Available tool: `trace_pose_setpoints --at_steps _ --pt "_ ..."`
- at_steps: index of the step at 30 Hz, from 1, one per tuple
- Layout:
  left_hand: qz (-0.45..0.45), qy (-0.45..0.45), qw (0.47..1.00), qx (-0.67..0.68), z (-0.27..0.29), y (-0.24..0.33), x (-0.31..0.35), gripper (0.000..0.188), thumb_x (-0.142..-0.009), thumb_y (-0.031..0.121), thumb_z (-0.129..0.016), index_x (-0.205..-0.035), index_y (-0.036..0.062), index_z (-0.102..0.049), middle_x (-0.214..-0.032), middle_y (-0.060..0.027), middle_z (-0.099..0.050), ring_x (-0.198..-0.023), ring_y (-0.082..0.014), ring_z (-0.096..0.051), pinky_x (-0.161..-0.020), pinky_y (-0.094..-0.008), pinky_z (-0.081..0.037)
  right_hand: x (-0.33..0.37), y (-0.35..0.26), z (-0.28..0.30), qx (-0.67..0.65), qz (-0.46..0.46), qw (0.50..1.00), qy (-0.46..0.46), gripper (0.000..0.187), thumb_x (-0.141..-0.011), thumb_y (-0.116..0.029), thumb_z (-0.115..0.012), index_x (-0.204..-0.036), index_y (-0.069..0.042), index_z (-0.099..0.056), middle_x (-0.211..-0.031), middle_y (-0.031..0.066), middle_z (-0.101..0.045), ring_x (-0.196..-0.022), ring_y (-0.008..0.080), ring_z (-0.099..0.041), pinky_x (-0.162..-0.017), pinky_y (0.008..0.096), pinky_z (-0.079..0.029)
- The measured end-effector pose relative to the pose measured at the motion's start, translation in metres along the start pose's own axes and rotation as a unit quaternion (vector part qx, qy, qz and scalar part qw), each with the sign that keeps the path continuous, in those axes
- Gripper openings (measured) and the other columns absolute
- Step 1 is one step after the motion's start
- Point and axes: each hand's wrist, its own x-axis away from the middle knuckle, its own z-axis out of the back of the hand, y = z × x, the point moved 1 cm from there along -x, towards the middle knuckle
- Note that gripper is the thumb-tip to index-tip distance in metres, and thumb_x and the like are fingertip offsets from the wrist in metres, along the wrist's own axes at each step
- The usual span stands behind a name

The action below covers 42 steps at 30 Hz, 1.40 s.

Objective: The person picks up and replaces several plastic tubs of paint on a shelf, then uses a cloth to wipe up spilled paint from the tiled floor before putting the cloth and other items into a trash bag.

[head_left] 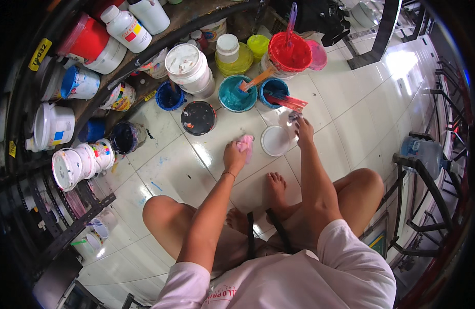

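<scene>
My left hand (233, 157) is closed around a bunched pink cloth (246, 146), low over the tiled floor. Farther right, my right hand (304, 131) pinches a small greyish crumpled thing (294, 117); its kind is too small to make out. Between the hands lies a round white lid or shallow tub (275, 141). Just beyond my right fingers, a blue-rimmed pot (273, 87) has a red spatula (290, 102) jutting out over its edge. Left of it stands a pot of teal paint (238, 101) with an orange-handled spatula (258, 80) in it.
A red paint tub (290, 53), a white tub (189, 69) and a dark-topped pot (198, 118) stand ahead. Shelves (139, 64) on the left carry several paint containers. At right are a metal rack (428, 185) and a clear water jug (420, 150).
</scene>
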Motion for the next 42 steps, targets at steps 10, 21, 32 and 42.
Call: trace_pose_setpoints --at_steps 10,21,32,42 --pt "0.186 -0.191 0.815 0.515 -0.057 0.007 0.013 0.034 -0.082 0.018 -0.059 -0.114 0.0060 -0.053 -0.109 -0.0068 -0.059 -0.098 -0.0201 -0.059 -0.080 -0.0367 -0.051 0.039 0.001 0.029 0.115 -0.046 0.973 -0.194 0.028 -0.083 -0.032 -0.055 -0.100 -0.011 -0.062 -0.089 0.0005 -0.056 -0.083 0.0125 -0.052 -0.073 0.0301 -0.042" --pt "0.229 -0.224 0.747 0.582 0.022 0.032 0.069 0.027 -0.085 0.017 -0.054 -0.108 0.0033 -0.057 -0.103 -0.0070 -0.061 -0.094 -0.0194 -0.061 -0.076 -0.0344 -0.053 0.126 -0.074 0.027 0.218 -0.051 0.938 -0.264 0.042 -0.082 -0.037 -0.059 -0.108 -0.005 -0.065 -0.096 0.0073 -0.063 -0.090 0.0187 -0.056 -0.075 0.0328 -0.044" --pt "0.143 -0.289 0.797 0.511 0.250 0.240 0.211 0.037 -0.088 0.009 -0.050 -0.124 0.0027 -0.047 -0.114 -0.0079 -0.058 -0.105 -0.0212 -0.057 -0.094 -0.0384 -0.045 0.323 -0.258 0.093 -0.110 -0.064 0.938 -0.321 0.032 -0.087 -0.023 -0.059 -0.107 0.001 -0.062 -0.094 0.0066 -0.064 -0.083 0.0144 -0.059 -0.076 0.0285 -0.046" --pt "0.091 -0.347 0.857 0.370 0.348 0.453 0.265 0.035 -0.088 0.008 -0.053 -0.123 0.0048 -0.050 -0.117 -0.0075 -0.057 -0.108 -0.0216 -0.056 -0.096 -0.0406 -0.043 0.399 -0.413 0.225 -0.378 0.038 0.901 -0.210 0.041 -0.088 -0.022 -0.057 -0.120 0.003 -0.053 -0.109 0.0101 -0.061 -0.095 0.0180 -0.061 -0.085 0.0333 -0.049"
